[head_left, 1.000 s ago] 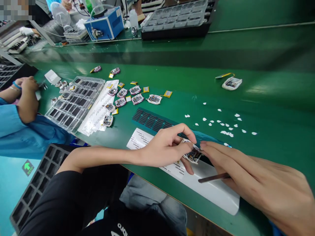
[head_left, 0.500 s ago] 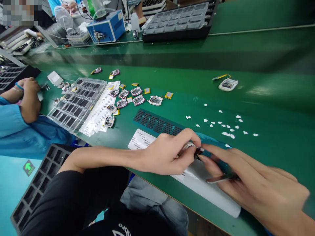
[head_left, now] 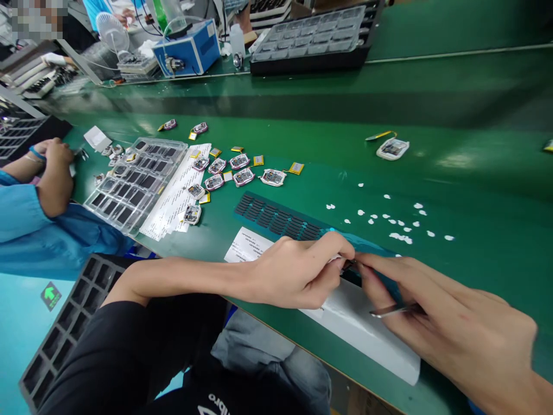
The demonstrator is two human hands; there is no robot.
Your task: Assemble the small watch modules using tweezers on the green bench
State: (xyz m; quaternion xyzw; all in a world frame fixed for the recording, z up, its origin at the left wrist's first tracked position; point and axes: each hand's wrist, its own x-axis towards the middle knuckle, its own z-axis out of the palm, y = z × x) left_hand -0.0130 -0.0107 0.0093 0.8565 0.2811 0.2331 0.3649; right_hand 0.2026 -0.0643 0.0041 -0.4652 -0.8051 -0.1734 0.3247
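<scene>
My left hand [head_left: 298,271] is closed in a pinch around a small electronic module, now almost wholly hidden under its fingers, just above a white label sheet [head_left: 367,328] at the table's near edge. My right hand [head_left: 449,323] meets it from the right, fingertips pressed against the same module, and it carries a thin metal tool like tweezers [head_left: 391,310] tucked under its fingers. Behind both hands lies a teal strip with rows of small black pads [head_left: 280,219].
Several small modules with yellow batteries [head_left: 242,167] lie loose at centre left beside a clear compartment tray [head_left: 133,181] and label sheets. White peel-off scraps [head_left: 397,222] dot the green table. Another module [head_left: 391,148] sits far right. A person in blue sleeves [head_left: 43,196] works at left.
My left hand's fingers closed down over the module, which showed a second ago. My right hand's fingertips pressed in closer, and the tool shifted slightly right.
</scene>
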